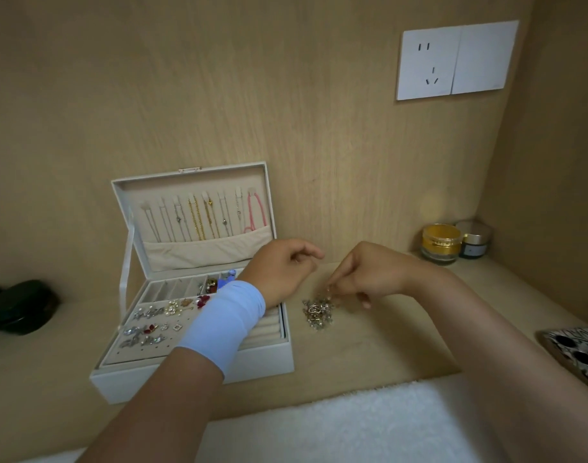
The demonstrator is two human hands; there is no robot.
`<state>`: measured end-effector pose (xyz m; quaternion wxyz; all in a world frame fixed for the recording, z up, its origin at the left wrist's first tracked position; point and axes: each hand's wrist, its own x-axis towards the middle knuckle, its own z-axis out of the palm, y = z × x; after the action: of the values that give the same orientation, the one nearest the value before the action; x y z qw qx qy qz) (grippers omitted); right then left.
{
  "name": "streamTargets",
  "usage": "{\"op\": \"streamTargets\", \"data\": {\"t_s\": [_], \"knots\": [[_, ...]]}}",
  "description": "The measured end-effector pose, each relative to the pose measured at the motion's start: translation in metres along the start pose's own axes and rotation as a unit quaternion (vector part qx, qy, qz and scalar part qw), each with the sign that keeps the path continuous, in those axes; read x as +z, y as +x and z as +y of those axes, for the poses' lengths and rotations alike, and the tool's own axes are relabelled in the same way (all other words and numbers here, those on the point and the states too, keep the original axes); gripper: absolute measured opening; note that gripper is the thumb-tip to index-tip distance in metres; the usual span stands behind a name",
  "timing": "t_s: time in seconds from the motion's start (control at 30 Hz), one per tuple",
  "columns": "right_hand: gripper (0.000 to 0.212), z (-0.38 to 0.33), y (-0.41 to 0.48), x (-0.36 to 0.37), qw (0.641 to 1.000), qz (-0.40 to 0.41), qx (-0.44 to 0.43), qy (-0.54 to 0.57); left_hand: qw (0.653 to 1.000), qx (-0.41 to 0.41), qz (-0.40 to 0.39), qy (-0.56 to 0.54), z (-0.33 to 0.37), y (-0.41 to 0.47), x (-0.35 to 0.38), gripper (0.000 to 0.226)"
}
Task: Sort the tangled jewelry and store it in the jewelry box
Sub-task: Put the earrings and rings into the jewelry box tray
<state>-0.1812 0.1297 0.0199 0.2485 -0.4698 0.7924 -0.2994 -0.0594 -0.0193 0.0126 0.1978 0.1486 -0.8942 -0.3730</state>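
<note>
Pinching grip: the right hand [369,277] nips one small piece at the top of the tangled jewelry [319,312], which lies on the worktop [369,349] at 3 o'clock of the open jewelry box [199,374]. It is best lifted slowly, with a gentle shake so snagged pieces drop off. The right wrist bends down from 2 o'clock. The left hand [282,269] hovers at 10 o'clock, loosely curled and holding nothing.

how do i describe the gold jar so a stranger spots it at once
Find the white wall socket at upper right and drop to the desk corner below it. Of two small jars there, the gold jar is the left one: bright yellow-gold band, clear base, unlike the dark jar beside it.
</note>
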Motion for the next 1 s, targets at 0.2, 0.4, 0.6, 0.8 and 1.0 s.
{"op": "streamTargets", "data": {"t_s": [0.2,0.4,0.6,0.8,1.0], "knots": [[0.006,-0.027,-0.002,0.008,0.989,0.027,-0.067,0.127,0.996,-0.023,0.014,-0.087,-0.009,-0.03,-0.034,0.015],[0.006,-0.075,0.006,0.03,0.986,0.027,-0.094,0.139,0.979,-0.043,0.04,-0.194,-0.023,-0.064,-0.071,0.015],[0.011,-0.121,0.021,0.059,0.989,-0.006,-0.081,0.124,0.966,-0.06,0.076,-0.241,-0.043,-0.092,-0.103,0.014],[0.016,-0.147,0.031,0.089,0.968,0.097,-0.146,0.179,0.95,-0.081,0.12,-0.276,-0.059,-0.106,-0.121,0.014],[0.017,-0.14,0.036,0.106,0.955,0.185,-0.209,0.103,0.949,-0.09,0.131,-0.273,-0.061,-0.109,-0.12,0.018]]}}
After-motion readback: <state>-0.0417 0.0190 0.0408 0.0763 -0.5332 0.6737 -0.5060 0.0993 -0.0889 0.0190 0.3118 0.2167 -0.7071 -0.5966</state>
